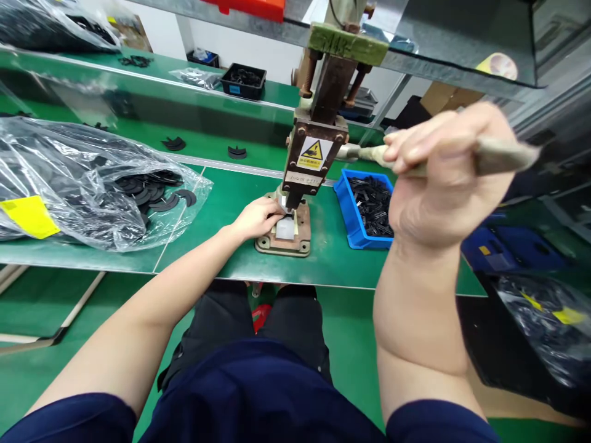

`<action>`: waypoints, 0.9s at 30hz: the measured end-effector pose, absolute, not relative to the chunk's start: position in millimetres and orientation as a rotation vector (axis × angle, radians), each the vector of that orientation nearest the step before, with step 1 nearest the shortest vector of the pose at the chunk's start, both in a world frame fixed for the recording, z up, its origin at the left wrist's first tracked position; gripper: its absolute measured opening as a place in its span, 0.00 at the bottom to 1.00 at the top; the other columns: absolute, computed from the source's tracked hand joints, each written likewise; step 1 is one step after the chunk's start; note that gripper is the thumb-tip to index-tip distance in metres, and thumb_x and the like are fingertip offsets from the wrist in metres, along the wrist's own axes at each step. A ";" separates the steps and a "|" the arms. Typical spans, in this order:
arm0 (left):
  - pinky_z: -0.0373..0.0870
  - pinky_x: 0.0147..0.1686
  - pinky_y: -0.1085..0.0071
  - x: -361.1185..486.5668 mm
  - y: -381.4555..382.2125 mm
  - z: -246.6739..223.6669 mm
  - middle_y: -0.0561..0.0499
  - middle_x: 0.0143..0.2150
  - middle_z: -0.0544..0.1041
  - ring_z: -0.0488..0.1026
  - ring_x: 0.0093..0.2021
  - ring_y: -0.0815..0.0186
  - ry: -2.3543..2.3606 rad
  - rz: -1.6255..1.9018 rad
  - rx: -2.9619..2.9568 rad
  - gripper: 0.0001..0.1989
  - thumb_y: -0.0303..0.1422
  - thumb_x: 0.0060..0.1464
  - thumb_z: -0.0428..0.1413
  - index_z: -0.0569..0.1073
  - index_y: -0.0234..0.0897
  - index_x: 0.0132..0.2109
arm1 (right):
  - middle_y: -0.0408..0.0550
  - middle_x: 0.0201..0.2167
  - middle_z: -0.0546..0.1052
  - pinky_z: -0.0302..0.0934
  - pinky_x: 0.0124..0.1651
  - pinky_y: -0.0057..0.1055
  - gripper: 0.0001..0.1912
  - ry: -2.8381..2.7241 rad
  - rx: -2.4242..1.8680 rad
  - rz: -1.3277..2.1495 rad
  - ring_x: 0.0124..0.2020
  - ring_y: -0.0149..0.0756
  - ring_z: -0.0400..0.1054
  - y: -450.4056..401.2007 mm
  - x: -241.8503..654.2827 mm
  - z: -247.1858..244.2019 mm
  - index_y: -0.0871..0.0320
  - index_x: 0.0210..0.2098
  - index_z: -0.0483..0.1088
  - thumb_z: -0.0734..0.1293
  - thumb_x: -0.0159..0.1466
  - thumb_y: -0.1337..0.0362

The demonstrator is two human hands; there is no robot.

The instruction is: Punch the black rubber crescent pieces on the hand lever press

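Observation:
A hand press (315, 132) with a yellow warning label stands on the bench in front of me. My right hand (450, 166) is wrapped round the press lever (501, 155), raised to the right of the press. At the press base (300, 237), my left hand (258, 216) reaches in from the left, its fingertips by the pale fixture (285, 229) under the ram. Those fingers are bent together; whatever they pinch there is too small and covered to make out.
To the right of the press sits a blue bin (351, 215) full of small black parts. On the left lies a clear plastic bag (83, 184) with black curved pieces (154, 194) spilling at its mouth. A black tray (244, 81) stands on the bench behind.

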State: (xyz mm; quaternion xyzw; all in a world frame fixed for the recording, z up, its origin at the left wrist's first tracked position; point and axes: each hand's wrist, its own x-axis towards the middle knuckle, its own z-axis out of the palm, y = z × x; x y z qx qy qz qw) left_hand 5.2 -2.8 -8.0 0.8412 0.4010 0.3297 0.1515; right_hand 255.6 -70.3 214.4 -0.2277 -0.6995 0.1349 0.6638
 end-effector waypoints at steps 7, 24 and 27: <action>0.72 0.59 0.56 5.4 1.4 -17.0 0.45 0.50 0.86 0.80 0.54 0.56 1.120 1.038 2.373 0.12 0.36 0.69 0.57 0.84 0.39 0.47 | 0.38 0.23 0.72 0.70 0.64 0.56 0.16 -1.692 -0.581 0.135 0.36 0.37 0.75 -102.1 262.9 129.8 0.51 0.23 0.66 0.72 0.62 0.56; 0.65 0.65 0.52 -230.6 21.4 11.0 0.42 0.68 0.76 0.69 0.66 0.44 2.091 0.003 2.305 0.32 0.31 0.56 0.60 0.76 0.40 0.68 | 0.38 0.15 0.67 0.70 0.54 0.56 0.21 -1.334 -0.468 -0.015 0.26 0.36 0.70 -80.6 240.6 86.9 0.52 0.16 0.60 0.72 0.56 0.52; 0.65 0.65 0.53 -242.1 26.7 9.2 0.46 0.69 0.76 0.68 0.67 0.46 2.047 -0.163 2.323 0.30 0.32 0.56 0.59 0.77 0.45 0.67 | 0.38 0.16 0.68 0.70 0.56 0.57 0.19 -1.339 -0.483 0.011 0.28 0.37 0.71 -83.4 240.0 88.2 0.51 0.16 0.62 0.72 0.56 0.54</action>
